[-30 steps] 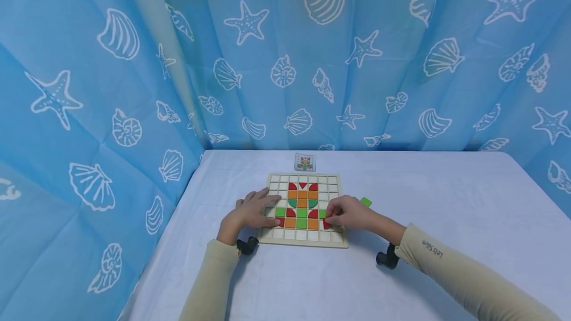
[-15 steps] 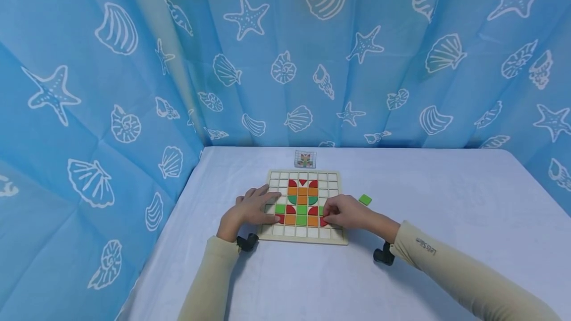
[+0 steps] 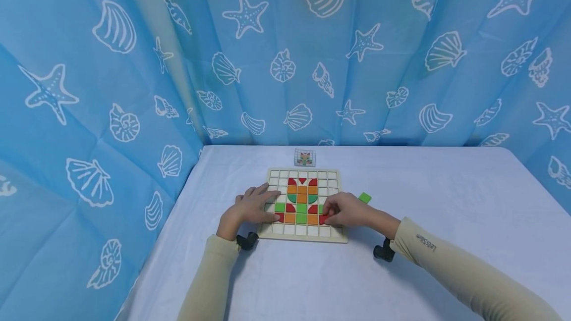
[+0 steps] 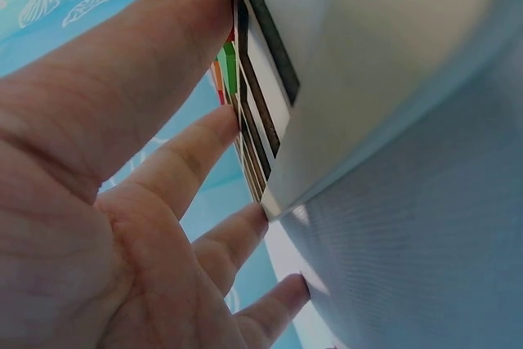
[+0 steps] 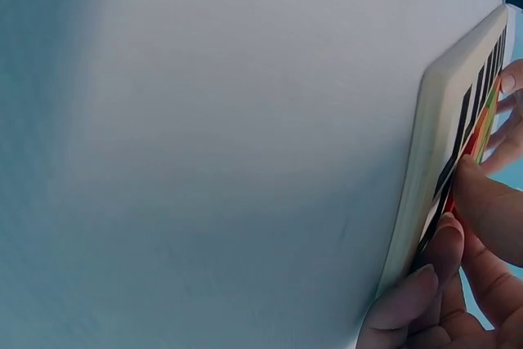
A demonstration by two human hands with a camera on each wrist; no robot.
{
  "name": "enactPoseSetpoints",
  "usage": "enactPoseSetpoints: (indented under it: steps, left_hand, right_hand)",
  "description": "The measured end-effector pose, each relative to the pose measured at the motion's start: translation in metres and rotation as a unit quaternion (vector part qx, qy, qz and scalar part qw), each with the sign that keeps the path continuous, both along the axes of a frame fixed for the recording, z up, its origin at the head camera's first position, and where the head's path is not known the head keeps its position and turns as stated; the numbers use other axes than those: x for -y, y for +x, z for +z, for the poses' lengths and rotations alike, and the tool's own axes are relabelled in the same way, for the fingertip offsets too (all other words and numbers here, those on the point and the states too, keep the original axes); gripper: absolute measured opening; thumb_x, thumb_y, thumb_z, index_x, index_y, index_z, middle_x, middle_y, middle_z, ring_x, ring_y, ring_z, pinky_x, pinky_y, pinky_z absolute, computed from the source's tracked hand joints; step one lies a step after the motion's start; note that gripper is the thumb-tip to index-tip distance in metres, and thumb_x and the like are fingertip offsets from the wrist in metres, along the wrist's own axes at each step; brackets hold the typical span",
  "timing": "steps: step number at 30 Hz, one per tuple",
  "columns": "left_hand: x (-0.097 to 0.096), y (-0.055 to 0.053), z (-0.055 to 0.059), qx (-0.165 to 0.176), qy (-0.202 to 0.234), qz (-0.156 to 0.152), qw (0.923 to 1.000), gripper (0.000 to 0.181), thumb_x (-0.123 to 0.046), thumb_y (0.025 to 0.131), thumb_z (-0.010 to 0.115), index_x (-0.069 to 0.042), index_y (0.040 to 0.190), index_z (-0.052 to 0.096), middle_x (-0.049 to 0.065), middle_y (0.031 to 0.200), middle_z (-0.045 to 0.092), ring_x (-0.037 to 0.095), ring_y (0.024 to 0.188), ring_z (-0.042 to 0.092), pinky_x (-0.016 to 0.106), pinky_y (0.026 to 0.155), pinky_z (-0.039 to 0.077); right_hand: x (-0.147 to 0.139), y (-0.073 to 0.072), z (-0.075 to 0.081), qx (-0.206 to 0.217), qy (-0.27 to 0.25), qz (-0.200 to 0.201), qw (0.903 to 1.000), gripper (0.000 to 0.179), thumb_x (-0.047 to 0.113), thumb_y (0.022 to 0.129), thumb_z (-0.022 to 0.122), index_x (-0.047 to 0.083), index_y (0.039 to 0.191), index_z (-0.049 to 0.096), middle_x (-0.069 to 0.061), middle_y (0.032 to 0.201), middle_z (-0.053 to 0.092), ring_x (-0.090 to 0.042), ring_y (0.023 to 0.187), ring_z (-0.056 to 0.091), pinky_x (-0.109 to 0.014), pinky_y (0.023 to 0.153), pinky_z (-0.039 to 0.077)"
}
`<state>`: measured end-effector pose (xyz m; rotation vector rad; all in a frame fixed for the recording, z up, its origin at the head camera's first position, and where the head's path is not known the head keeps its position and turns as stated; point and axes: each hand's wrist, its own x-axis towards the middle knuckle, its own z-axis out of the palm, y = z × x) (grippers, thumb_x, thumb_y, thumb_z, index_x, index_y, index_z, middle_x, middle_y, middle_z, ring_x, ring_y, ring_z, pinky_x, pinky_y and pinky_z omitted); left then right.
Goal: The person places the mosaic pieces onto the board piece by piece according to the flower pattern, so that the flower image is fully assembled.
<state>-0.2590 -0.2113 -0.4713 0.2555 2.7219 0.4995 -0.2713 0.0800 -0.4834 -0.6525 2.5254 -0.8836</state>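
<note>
A wooden grid board (image 3: 303, 239) lies on the table, with red, orange and green tiles forming a symmetric figure in its cells. At its left side my left hand (image 3: 253, 206) rests with fingers spread, the thumb tip at a red tile (image 3: 280, 218). My right hand (image 3: 349, 210) is over the board's right side, thumb and curled fingers on a red tile (image 3: 323, 219) beside an orange one. In the right wrist view that hand's thumb (image 5: 490, 202) meets the red edge. The left wrist view shows straight left fingers (image 4: 184, 157) along the board's edge.
A small pattern card (image 3: 305, 157) lies behind the board, showing a similar coloured figure. One loose green tile (image 3: 365, 197) is on the white tablecloth (image 3: 446, 202), right of the board. A blue seashell curtain (image 3: 285, 53) hangs along the back and left.
The red tile under my right hand has gone from tilted to lying in its cell, beside the orange tile. My left hand has kept its place on the board.
</note>
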Motion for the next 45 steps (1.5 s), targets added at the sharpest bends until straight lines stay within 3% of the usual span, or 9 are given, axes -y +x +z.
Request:
enactPoseSetpoints:
  steps: [6, 14, 24, 33, 41, 45]
  left_hand:
    - [0.000, -0.001, 0.001, -0.002, -0.005, 0.005, 1.0000, 0.074, -0.048, 0.084, 0.073, -0.035, 0.150, 0.041, 0.004, 0.166, 0.019, 0.036, 0.150, 0.016, 0.066, 0.115, 0.019]
    - [0.000, -0.002, -0.001, 0.003, 0.002, 0.004, 1.0000, 0.074, -0.048, 0.084, 0.073, -0.035, 0.149, 0.042, 0.004, 0.166, 0.019, 0.036, 0.151, 0.015, 0.066, 0.115, 0.018]
    - [0.000, -0.001, 0.000, 0.003, 0.005, 0.007, 1.0000, 0.074, -0.047, 0.084, 0.075, -0.035, 0.149, 0.042, 0.004, 0.166, 0.020, 0.037, 0.150, 0.015, 0.067, 0.115, 0.018]
    - [0.002, -0.001, -0.003, 0.004, 0.006, 0.004, 1.0000, 0.074, -0.048, 0.084, 0.074, -0.035, 0.150, 0.041, 0.004, 0.166, 0.020, 0.036, 0.150, 0.016, 0.066, 0.115, 0.019]
    - [0.001, -0.001, -0.004, 0.003, 0.004, 0.004, 1.0000, 0.074, -0.048, 0.084, 0.074, -0.036, 0.150, 0.041, 0.003, 0.166, 0.020, 0.036, 0.150, 0.016, 0.066, 0.115, 0.019]
    - [0.001, -0.002, -0.003, 0.002, 0.000, 0.004, 1.0000, 0.074, -0.049, 0.084, 0.073, -0.037, 0.150, 0.041, 0.002, 0.166, 0.020, 0.035, 0.150, 0.016, 0.065, 0.115, 0.019]
  right_hand:
    - [0.001, -0.001, 0.003, 0.010, -0.001, -0.009, 0.9999, 0.012, 0.014, 0.083, 0.079, 0.015, 0.089, 0.069, 0.002, 0.076, 0.062, -0.014, 0.076, 0.054, -0.026, 0.069, 0.047]
    - [-0.010, -0.006, 0.009, 0.003, -0.038, -0.009, 0.9992, 0.015, 0.018, 0.083, 0.080, 0.011, 0.093, 0.070, 0.001, 0.081, 0.063, -0.015, 0.077, 0.056, -0.028, 0.071, 0.050]
    - [-0.041, -0.022, 0.023, -0.018, -0.078, -0.039, 0.9960, 0.031, 0.022, 0.085, 0.078, 0.006, 0.111, 0.070, -0.011, 0.108, 0.070, -0.021, 0.096, 0.063, -0.032, 0.080, 0.054]
    - [-0.068, -0.032, 0.015, -0.032, -0.057, -0.105, 0.9923, 0.038, 0.025, 0.085, 0.078, 0.007, 0.117, 0.068, -0.013, 0.120, 0.067, -0.028, 0.107, 0.061, -0.039, 0.085, 0.055]
    - [-0.093, -0.038, 0.003, -0.027, -0.069, -0.117, 0.9904, 0.039, 0.026, 0.087, 0.076, 0.008, 0.121, 0.068, -0.014, 0.127, 0.064, -0.029, 0.109, 0.061, -0.039, 0.087, 0.054]
    - [-0.102, -0.041, -0.001, -0.005, -0.066, -0.115, 0.9912, 0.042, 0.025, 0.085, 0.078, 0.009, 0.123, 0.067, -0.014, 0.128, 0.064, -0.027, 0.108, 0.061, -0.038, 0.088, 0.053]
